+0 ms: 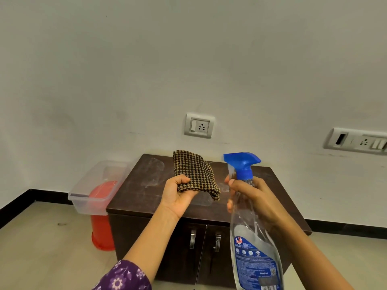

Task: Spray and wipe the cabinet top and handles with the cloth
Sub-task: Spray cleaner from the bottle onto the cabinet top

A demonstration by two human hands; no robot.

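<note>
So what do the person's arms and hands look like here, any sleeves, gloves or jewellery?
Both hands, left hand and right hand, are bare: no gloves, and no rings or bracelets that I can see. The left arm has a purple sleeve with pale flower prints, ending near the elbow. The right forearm is uncovered; no sleeve shows in view.

Soft, even indoor light; wide-angle bending at edges; slight softness.

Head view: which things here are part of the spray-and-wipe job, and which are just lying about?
In the job:
- checked cloth, in left hand
- spray bottle, in right hand
- cabinet top
- two door handles

Lying about:
- clear plastic tub
- red bucket under it
- wall sockets
</note>
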